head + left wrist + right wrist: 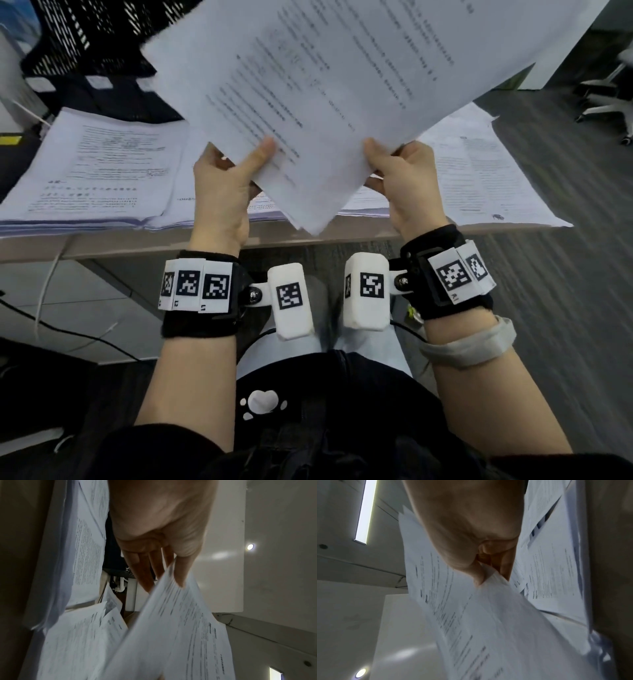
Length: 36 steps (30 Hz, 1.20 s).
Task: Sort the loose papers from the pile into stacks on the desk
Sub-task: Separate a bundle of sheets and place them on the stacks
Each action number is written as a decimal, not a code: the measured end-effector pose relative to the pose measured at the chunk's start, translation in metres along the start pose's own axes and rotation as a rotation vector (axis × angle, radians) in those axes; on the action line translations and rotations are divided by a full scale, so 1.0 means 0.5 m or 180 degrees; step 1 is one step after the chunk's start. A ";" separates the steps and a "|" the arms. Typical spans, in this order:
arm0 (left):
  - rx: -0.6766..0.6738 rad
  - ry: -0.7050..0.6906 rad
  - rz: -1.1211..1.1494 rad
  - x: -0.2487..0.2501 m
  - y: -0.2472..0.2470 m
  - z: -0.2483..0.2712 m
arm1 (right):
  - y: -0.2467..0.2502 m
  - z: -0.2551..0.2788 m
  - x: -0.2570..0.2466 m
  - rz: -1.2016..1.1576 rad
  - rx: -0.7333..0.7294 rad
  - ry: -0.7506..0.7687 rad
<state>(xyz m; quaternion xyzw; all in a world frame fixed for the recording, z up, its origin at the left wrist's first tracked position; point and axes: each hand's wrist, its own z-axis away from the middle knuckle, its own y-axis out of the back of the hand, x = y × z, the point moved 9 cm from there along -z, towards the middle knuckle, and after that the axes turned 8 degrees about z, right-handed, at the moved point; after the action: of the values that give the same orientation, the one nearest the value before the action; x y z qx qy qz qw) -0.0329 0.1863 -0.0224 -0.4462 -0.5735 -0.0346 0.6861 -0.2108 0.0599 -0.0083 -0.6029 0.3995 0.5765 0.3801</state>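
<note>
Pale desk (pixel 144 245), lower centre of frame — stacks of white printed papers (pixel 99 164); above, fanned white printed sheets (pixel 325 85), pinched at near corners by left hand (pixel 222 192) and right hand (pixel 407 181).

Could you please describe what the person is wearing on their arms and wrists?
Both forearms are bare. Each wrist carries a black strap with white square-patterned marker tags and a white boxy module on a bracket. The right forearm also has a grey band.
</note>
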 end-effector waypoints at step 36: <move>0.1747 -0.0691 -0.0112 0.046 0.100 -0.079 | 0.221 -0.187 0.097 0.1545 0.1154 -0.0445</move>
<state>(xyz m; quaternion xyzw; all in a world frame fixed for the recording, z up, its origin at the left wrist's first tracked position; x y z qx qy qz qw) 0.0327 0.2011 -0.0301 -0.2350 -0.6392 0.1577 0.7151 -0.2752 -0.0715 -0.0521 -0.3712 0.6010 0.6098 0.3593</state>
